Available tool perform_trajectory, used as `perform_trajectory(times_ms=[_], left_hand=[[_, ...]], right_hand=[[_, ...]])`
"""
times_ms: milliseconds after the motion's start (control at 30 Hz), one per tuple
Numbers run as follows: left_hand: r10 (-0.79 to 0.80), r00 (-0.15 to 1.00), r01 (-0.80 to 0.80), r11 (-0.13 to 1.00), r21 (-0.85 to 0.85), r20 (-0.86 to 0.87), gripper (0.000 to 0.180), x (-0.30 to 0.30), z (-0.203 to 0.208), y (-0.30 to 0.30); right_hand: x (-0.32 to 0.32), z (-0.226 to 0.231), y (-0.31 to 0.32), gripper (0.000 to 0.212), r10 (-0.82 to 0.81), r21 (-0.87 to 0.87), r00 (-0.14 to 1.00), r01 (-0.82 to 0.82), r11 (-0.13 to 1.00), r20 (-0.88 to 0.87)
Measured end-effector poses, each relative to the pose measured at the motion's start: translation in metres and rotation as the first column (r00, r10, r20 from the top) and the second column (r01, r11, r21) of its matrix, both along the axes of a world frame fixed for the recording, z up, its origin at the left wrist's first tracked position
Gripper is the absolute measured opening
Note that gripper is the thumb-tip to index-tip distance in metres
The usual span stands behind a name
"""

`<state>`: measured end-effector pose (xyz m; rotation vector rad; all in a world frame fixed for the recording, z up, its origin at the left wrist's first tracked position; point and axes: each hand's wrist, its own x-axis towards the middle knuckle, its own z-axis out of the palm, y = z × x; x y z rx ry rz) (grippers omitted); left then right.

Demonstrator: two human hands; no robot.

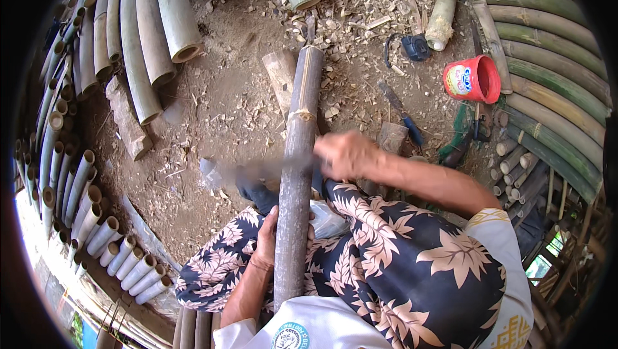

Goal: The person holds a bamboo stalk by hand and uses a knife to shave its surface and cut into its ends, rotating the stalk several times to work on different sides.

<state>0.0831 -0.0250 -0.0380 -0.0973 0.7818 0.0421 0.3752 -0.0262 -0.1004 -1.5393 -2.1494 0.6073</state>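
A long grey bamboo pole (293, 227) runs up the middle, from against my shirt to the wood chips ahead. My left hand (266, 239) is wrapped round its near part, some fingers hidden behind it. Higher up, my right hand (347, 155) is closed at the pole's right side on a long knife, its handle hidden in the fist. The knife's blade (261, 170) is smeared by motion and lies across the pole, reaching left. A short piece of wood (279, 72) lies beside the pole's far part.
Bamboo tubes (151, 34) line the left and back. On the right lie a red bucket (489, 80), a blue-handled knife (402, 114), a black tape measure (415, 47), a short bamboo piece (443, 14) and split bamboo (547, 40). Chips cover the dirt floor (193, 101).
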Motion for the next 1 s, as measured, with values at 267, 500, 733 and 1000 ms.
perform_trajectory(times_ms=[267, 500, 733, 1000], left_hand=[[0.015, 0.999, -0.015, 1.0, 0.006, -0.031, 0.083, -0.005, -0.001, -0.006], [0.009, 1.0, -0.009, 1.0, -0.016, 0.011, 0.083, -0.004, 0.001, 0.004], [0.019, 1.0, -0.019, 0.997, -0.068, -0.006, 0.083, -0.01, 0.003, 0.001], [-0.047, 0.989, 0.064, 0.991, 0.116, -0.14, 0.079, -0.016, 0.023, 0.0]], right_hand=[[0.022, -0.014, 0.0, 0.021, -0.171, -0.119, 0.985, 0.173, 0.978, 0.029], [0.026, -0.019, 0.013, 0.019, -0.357, -0.379, 0.926, 0.376, 0.846, 0.121], [0.038, -0.032, 0.035, 0.019, -0.559, -0.486, 0.807, 0.571, 0.662, 0.188], [0.04, -0.021, 0.041, 0.017, -0.432, -0.411, 0.876, 0.482, 0.774, 0.214]])
